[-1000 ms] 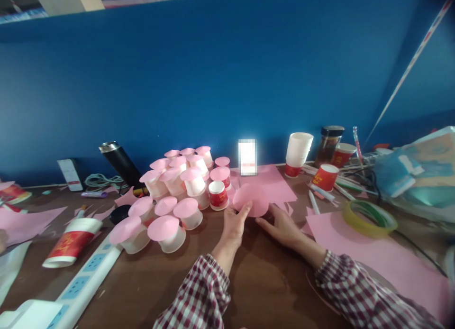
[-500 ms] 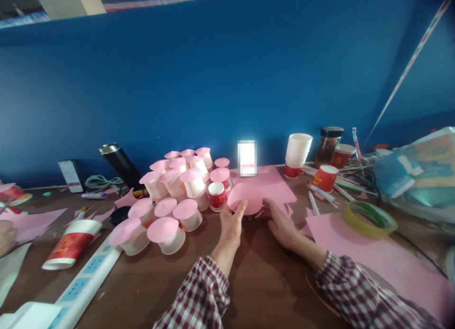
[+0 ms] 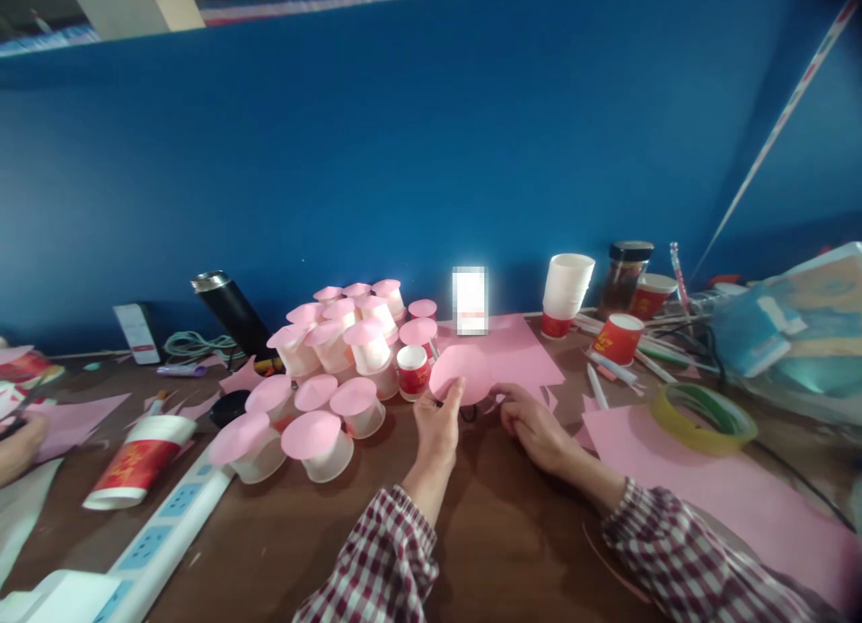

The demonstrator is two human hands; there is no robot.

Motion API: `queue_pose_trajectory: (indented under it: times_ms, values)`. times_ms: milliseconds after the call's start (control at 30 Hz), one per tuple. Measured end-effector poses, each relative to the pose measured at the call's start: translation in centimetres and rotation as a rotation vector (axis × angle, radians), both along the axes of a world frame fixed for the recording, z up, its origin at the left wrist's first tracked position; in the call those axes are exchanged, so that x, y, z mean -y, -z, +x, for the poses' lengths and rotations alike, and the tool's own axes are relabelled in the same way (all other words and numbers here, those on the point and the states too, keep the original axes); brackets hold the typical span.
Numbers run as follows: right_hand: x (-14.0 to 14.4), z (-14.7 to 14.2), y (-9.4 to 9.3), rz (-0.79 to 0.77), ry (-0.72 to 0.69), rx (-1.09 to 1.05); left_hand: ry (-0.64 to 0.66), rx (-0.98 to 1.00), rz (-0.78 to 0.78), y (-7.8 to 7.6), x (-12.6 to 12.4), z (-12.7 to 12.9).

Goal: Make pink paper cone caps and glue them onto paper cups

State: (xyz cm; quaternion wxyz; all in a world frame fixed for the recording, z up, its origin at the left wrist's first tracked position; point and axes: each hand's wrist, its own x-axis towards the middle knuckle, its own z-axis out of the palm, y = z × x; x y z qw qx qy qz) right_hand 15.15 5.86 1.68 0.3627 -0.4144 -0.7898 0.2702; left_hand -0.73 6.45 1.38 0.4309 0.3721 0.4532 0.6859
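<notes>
Right now, your left hand [image 3: 436, 425] has the near edge of 1 pink paper disc [image 3: 461, 369] pinched, with the thumb lying on top and the other fingers mostly hidden beneath. Your right hand [image 3: 539, 433] reaches in from the right, fingers bent and the forefinger aimed toward the disc; you can't tell from this view whether it grips anything or touches the paper. Both of your forearms come up from below in checked sleeves [image 3: 377, 560].

The disc is plain pink and round, tilted with its face toward you. It's held over the brown table [image 3: 512, 542], just right of a small red cup [image 3: 413, 369], and overlaps a pink sheet [image 3: 529, 358] behind it in your view.

Left of that cup, you have a cluster of pink-topped cups [image 3: 311, 436]. To your right, a roll of yellow tape [image 3: 700, 433] rests on more pink paper, and a stack of white cups [image 3: 567, 286] stands farther back. To your left is a white power strip [image 3: 165, 529]; at that edge, another person's hand [image 3: 20, 448] shows. Behind everything rises a blue wall [image 3: 431, 138].
</notes>
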Motion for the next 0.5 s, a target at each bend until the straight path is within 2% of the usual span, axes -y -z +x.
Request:
queue_pose_trajectory:
  times_ms: [267,500]
  values:
    - [0.42,-0.37,-0.36,0.043,-0.057,0.056,-0.050,-0.043,-0.031,-0.34,0.10,0.09]
    - [0.40,-0.38,-0.45,0.161,-0.103,0.186,-0.029,-0.015,0.002,0.12,-0.06,0.05]
